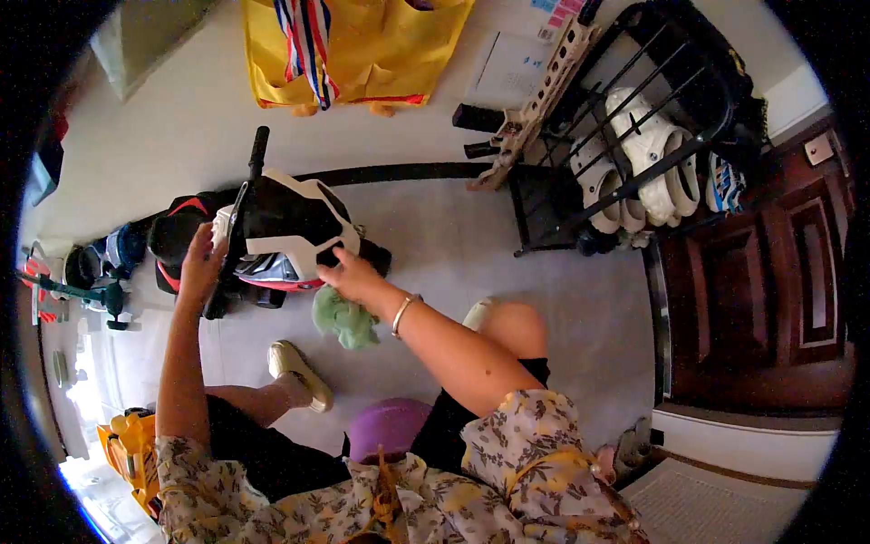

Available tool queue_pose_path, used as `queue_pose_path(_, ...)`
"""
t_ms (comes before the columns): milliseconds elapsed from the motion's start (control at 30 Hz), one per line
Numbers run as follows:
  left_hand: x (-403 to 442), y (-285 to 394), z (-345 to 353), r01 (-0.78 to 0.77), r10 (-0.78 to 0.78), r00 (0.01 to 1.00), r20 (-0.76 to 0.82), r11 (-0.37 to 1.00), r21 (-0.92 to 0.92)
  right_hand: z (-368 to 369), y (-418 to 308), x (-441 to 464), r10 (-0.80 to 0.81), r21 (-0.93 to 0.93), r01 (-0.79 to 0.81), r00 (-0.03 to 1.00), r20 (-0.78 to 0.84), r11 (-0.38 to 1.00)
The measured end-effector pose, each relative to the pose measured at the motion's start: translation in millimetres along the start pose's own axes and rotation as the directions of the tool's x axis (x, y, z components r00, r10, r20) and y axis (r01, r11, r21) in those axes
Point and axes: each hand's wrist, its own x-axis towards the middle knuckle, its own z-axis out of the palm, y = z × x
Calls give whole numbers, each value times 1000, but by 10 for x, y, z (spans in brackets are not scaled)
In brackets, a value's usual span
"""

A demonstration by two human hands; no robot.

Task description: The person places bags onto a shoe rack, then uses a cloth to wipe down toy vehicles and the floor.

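A white and black ride-on toy vehicle [304, 207], apparently a toy motorcycle, stands on the floor ahead of me, its black handlebar [259, 150] sticking up. My left hand [203, 258] is at its left end, fingers curled against the white part beside the bar. My right hand [352, 275] reaches its right side, with thumb and forefinger at the dark recess in the white shell. A crumpled green cloth [344, 319] hangs under that hand, apparently gripped by the lower fingers, which are partly hidden.
A black rack [535, 213] with white clogs [654, 150] stands at right, near a brown door [761, 290]. Yellow hanging pockets [381, 54] are on the wall. Between my legs is a purple stool or ball [388, 426]. A yellow item [134, 458] sits at lower left.
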Motion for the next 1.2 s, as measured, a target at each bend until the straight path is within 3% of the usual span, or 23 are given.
queue_pose_path(33,-140,446,-55,44,-44,999,-5,998,35,29,-50,-51,-55,154,49,998,35,987)
queue_pose_path(67,-182,449,-110,-104,97,994,39,956,274,-154,-262,-171,-76,221,9,951,300,975)
queue_pose_path(100,-250,341,-111,-100,83,992,90,972,212,-266,-373,-281,-84,204,23,952,296,979)
queue_pose_path(167,-339,278,-121,7,-60,990,131,928,371,-425,-516,-521,111,472,-277,930,350,837)
queue_pose_path(200,-376,303,-111,5,-49,992,114,933,359,-612,-567,-647,112,606,-325,925,362,726)
queue_pose_path(267,-440,414,-110,111,-210,967,143,856,504,-972,-361,-633,47,780,-264,956,290,567)
queue_pose_path(300,-466,146,-11,52,-161,978,130,799,599,-1147,-307,-681,35,851,-179,982,186,494)
queue_pose_path(367,-536,316,-73,0,-116,985,129,742,671,-1450,-228,-822,58,932,-15,998,-7,362)
queue_pose_path(500,-566,401,-115,50,-198,968,152,752,657,-1784,-245,-1189,95,961,171,976,-195,216)
queue_pose_path(567,-657,411,-184,1,-157,972,174,746,666,-1884,-256,-1340,26,953,208,975,-219,220)
queue_pose_path(633,-671,286,-203,15,-139,978,155,788,615,-1964,-117,-1292,35,925,182,978,-205,334)
queue_pose_path(767,-882,272,-325,136,-327,932,157,715,685,-2095,-11,-1332,-200,862,388,920,-339,325)
queue_pose_path(800,-926,240,-353,113,-317,936,152,681,724,-2137,-23,-1312,-81,839,427,901,-426,339)
queue_pose_path(867,-1016,525,-534,166,-417,886,205,695,700,-2291,-178,-1498,-142,832,485,875,-464,271)
queue_pose_path(1000,-1241,607,-641,87,-371,898,238,678,730,-2590,-526,-2108,-148,802,573,819,-554,169)
queue_pose_path(1067,-1200,33,-554,117,-400,869,291,738,664,-2772,-480,-2398,-160,796,592,804,-572,127)
queue_pose_path(1133,-1248,103,-617,-51,-330,846,419,732,679,-2973,-278,-2584,-129,772,623,782,-610,126)
queue_pose_path(1167,-1381,660,-815,44,-278,866,416,871,490,-3022,-161,-2617,-86,747,649,760,-644,142)
queue_pose_path(1200,-1346,752,-822,48,-257,864,433,897,439,-2989,-100,-2660,-35,721,663,741,-671,201)
